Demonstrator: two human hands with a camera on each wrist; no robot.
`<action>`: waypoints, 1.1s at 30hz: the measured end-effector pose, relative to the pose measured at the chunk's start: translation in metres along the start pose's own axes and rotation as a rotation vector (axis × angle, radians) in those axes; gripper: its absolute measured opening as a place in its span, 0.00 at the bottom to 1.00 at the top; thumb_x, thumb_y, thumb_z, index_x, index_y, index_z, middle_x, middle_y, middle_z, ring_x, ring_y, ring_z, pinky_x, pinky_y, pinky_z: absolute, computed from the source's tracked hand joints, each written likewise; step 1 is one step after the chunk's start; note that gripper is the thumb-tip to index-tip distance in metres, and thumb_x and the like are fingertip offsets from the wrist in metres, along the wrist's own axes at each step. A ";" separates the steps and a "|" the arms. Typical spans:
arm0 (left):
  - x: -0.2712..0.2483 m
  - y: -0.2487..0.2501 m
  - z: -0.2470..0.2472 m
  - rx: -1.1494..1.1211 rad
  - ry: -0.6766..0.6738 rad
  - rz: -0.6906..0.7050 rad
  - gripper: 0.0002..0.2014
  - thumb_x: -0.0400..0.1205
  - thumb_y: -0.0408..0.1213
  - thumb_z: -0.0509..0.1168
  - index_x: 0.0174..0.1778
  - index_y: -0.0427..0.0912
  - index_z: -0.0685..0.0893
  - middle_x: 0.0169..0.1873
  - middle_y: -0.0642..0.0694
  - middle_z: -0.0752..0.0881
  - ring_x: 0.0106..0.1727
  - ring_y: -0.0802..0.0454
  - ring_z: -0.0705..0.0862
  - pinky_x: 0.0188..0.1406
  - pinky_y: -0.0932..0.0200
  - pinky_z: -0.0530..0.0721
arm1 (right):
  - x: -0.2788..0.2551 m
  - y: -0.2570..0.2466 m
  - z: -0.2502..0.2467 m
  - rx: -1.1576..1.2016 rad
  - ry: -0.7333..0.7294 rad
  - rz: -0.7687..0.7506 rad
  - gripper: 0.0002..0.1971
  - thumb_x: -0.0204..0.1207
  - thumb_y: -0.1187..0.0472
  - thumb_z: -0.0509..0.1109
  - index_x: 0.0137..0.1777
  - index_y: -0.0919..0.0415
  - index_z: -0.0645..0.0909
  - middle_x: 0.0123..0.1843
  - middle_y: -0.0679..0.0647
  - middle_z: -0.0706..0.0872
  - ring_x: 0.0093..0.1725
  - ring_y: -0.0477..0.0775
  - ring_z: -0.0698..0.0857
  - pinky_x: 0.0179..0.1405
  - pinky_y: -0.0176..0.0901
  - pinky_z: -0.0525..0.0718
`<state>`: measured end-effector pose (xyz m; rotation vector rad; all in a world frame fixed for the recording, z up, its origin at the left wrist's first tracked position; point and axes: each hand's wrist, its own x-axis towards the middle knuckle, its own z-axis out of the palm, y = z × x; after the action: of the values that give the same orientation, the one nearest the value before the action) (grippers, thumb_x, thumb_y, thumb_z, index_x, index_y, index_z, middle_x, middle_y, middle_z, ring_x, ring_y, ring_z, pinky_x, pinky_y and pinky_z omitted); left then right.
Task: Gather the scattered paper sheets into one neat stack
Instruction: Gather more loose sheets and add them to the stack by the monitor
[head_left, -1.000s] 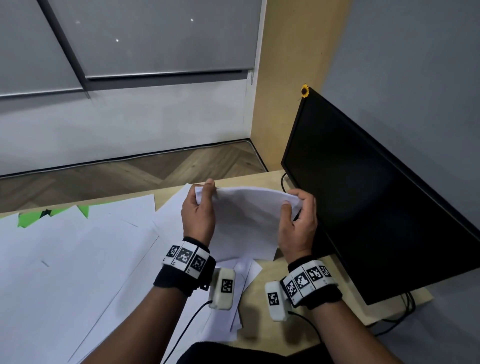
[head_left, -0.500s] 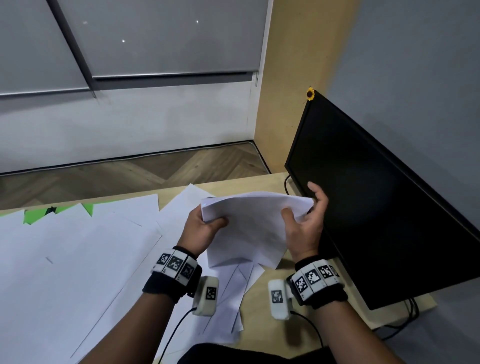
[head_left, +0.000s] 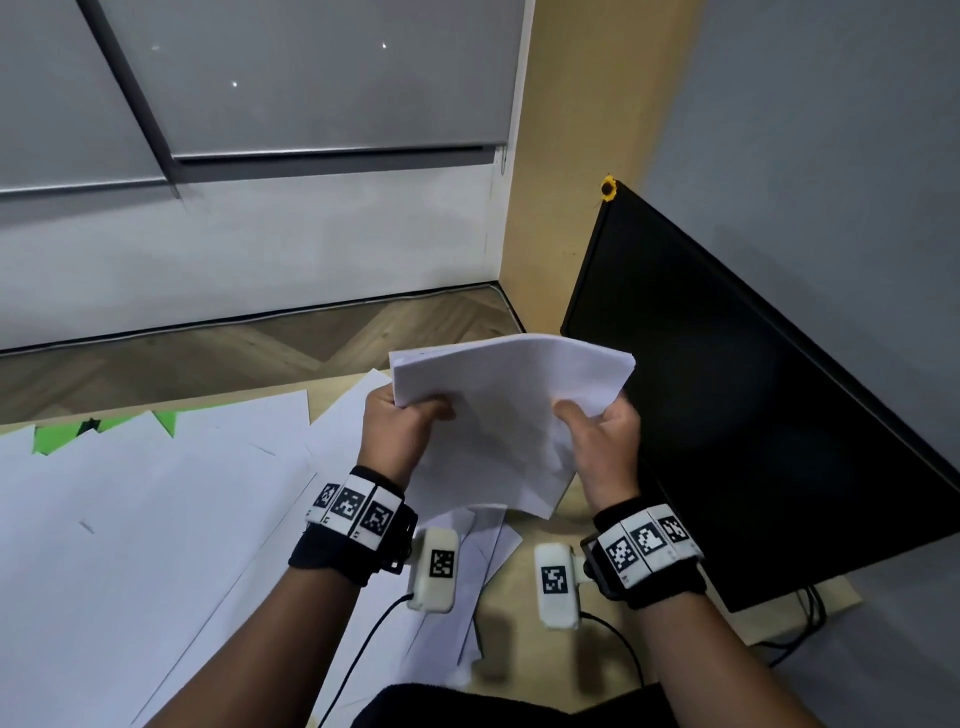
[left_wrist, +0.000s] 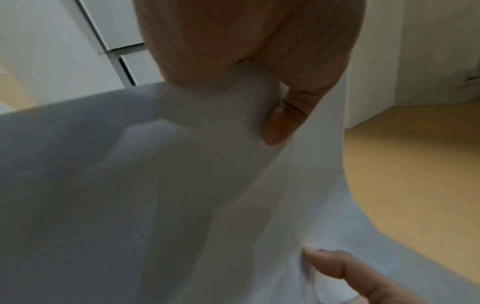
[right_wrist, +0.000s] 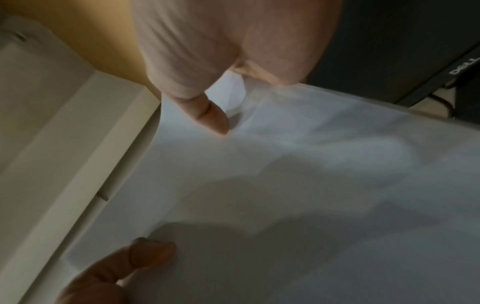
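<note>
Both hands hold a thin bunch of white paper sheets (head_left: 511, 415) up above the light wooden desk (head_left: 524, 597). The left hand (head_left: 400, 431) and right hand (head_left: 605, 447) pinch its two sides. I would tap the edges even before laying it down on the desk.

Two hands were counted, a left hand (head_left: 402, 431) and a right hand (head_left: 605, 447). One bundle of held sheets (head_left: 511, 405) was seen; how many sheets it contained could not be told. Further loose sheets (head_left: 156, 519) were spread over one desk (head_left: 524, 649), overlapping too much to be counted exactly, though several were visible. One monitor (head_left: 753, 415) was counted. Two wristbands with printed markers (head_left: 356, 512) were seen, and two white camera units (head_left: 436, 569).
</note>
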<state>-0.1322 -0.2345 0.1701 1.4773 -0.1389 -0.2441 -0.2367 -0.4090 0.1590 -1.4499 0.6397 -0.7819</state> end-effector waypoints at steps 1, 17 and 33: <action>-0.001 -0.004 -0.002 0.018 -0.001 -0.016 0.06 0.55 0.30 0.70 0.22 0.47 0.89 0.26 0.52 0.87 0.33 0.51 0.82 0.37 0.57 0.81 | -0.003 0.004 -0.001 0.003 -0.004 0.018 0.10 0.69 0.71 0.75 0.47 0.57 0.84 0.43 0.54 0.91 0.41 0.49 0.90 0.37 0.41 0.88; -0.025 -0.051 -0.015 0.064 0.095 -0.174 0.06 0.53 0.31 0.68 0.25 0.41 0.84 0.26 0.45 0.83 0.35 0.46 0.79 0.37 0.53 0.77 | -0.029 0.047 0.006 0.120 -0.044 0.183 0.20 0.58 0.63 0.75 0.53 0.65 0.84 0.44 0.56 0.91 0.42 0.53 0.89 0.34 0.34 0.84; -0.025 -0.087 -0.025 0.195 -0.017 -0.260 0.11 0.58 0.39 0.72 0.33 0.40 0.86 0.35 0.36 0.88 0.40 0.37 0.85 0.41 0.43 0.84 | -0.028 0.093 0.000 -0.108 -0.094 0.328 0.20 0.58 0.64 0.73 0.53 0.64 0.85 0.46 0.56 0.91 0.49 0.60 0.90 0.40 0.43 0.84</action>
<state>-0.1568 -0.2108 0.0825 1.6880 0.0179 -0.4641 -0.2469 -0.3903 0.0643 -1.4232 0.8320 -0.4262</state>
